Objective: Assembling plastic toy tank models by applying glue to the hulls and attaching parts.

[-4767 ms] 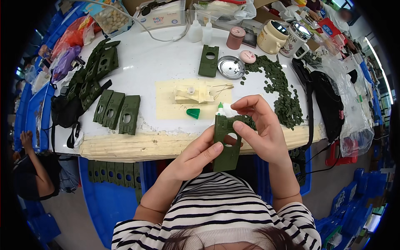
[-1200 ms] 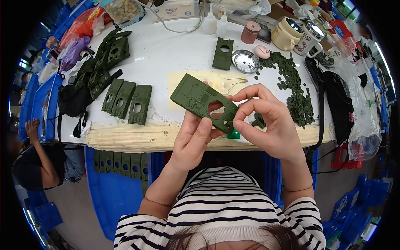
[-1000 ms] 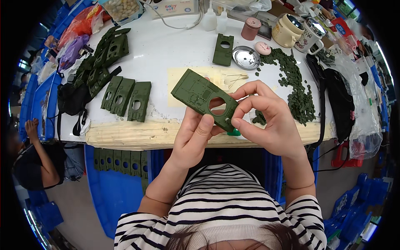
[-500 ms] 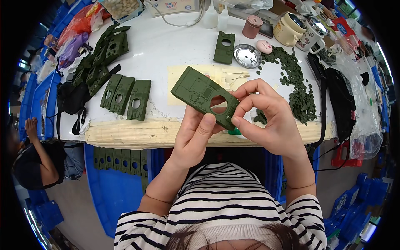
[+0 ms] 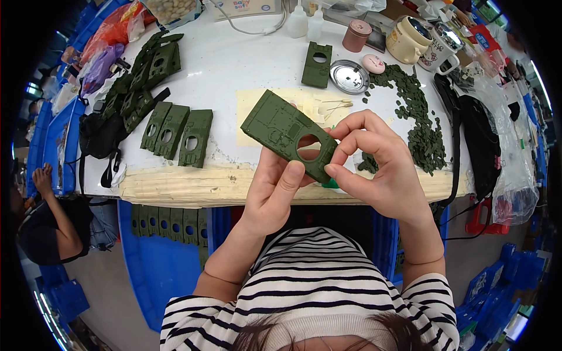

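The step in hand looks like close fingertip work at 1 end of a green toy tank body (image 5: 278, 124). It is held up, tilted, around the middle of the near edge of the white table (image 5: 222, 76), its plain end toward the far left and its end with the round hole toward the near right. The left hand (image 5: 269, 196) grips it from below, thumb against the side by the hole, the other fingers mostly hidden underneath. The right hand (image 5: 380, 167) has thumb and forefinger in a narrow pinch at the holed end; whether they grip the body itself or a small part, I cannot tell. The next move, I judge, calls for a steady left grip and light, exact pressure from the right fingertips.

Behind the body, a green cap (image 5: 331, 183) shows in part by the table's near edge. Farther left along that edge lie 3 more tank bodies (image 5: 201, 130); toward the right edge spreads a heap of small green pieces (image 5: 424, 140).
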A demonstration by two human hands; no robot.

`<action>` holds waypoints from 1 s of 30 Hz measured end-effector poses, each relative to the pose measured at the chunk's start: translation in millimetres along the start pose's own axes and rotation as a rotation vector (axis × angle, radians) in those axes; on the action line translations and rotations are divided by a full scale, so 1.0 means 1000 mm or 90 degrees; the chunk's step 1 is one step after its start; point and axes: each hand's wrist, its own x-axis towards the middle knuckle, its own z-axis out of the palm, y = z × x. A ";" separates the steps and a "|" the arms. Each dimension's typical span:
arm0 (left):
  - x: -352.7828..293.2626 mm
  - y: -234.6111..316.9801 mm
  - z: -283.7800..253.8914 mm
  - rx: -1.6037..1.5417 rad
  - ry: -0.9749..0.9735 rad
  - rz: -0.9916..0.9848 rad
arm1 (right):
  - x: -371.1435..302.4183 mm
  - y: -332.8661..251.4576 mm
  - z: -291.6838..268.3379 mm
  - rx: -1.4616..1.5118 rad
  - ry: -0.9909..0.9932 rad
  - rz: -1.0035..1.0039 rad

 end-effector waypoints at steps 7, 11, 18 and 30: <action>0.000 0.000 0.000 -0.020 -0.007 -0.002 | -0.002 0.000 -0.001 0.039 -0.001 0.018; 0.001 0.002 -0.001 -0.064 -0.006 -0.014 | -0.009 -0.007 -0.006 -0.023 0.034 -0.029; 0.002 0.002 0.001 -0.057 -0.012 -0.002 | -0.016 -0.008 -0.001 -0.262 0.040 -0.229; -0.002 0.005 -0.005 -0.139 -0.080 -0.126 | -0.028 0.015 -0.012 0.033 0.170 -0.080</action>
